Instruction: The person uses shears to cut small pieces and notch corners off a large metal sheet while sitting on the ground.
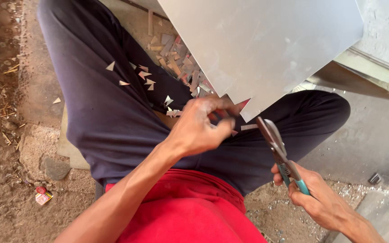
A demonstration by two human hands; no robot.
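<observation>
Trimming step: left hand (199, 128) fingers pinch notched lower corner of grey sheet (266, 45); right hand (314, 193) fingers closed round pliers (278, 150) just below sheet. Next bite needs blades aligned on sheet edge.

left hand (201, 128) curled, fingertips pinched together, forearm outstretched; right hand (314, 198) lower, fist clenched, wrist bent

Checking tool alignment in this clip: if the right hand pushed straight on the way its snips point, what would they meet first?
Probably the notched lower edge of the grey sheet: the snips in the right hand point up-left toward it, though depth is unclear.
</observation>
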